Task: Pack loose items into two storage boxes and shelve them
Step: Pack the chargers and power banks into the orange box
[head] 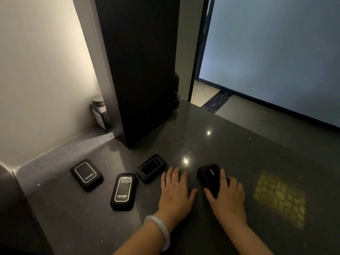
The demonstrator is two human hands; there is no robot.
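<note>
Several black power banks lie on a dark speckled countertop [239, 144]. One [86, 174] lies at the left, a longer one [123, 191] beside it, a third [150, 168] just left of my left hand. My left hand [175, 188] rests flat on the counter, fingers straight, holding nothing. My right hand [227, 192] grips a fourth black power bank [209, 178], thumb on its near side and fingers along its right side; the device still touches the counter. No storage box shows in the head view.
A tall black cabinet panel [139, 70] stands upright behind the power banks. A dark jar with a silver lid [100, 112] sits in the back left corner by the pale wall. The counter's right edge drops to a floor and a doorway. A yellowish light patch [279, 197] lies right of my right hand.
</note>
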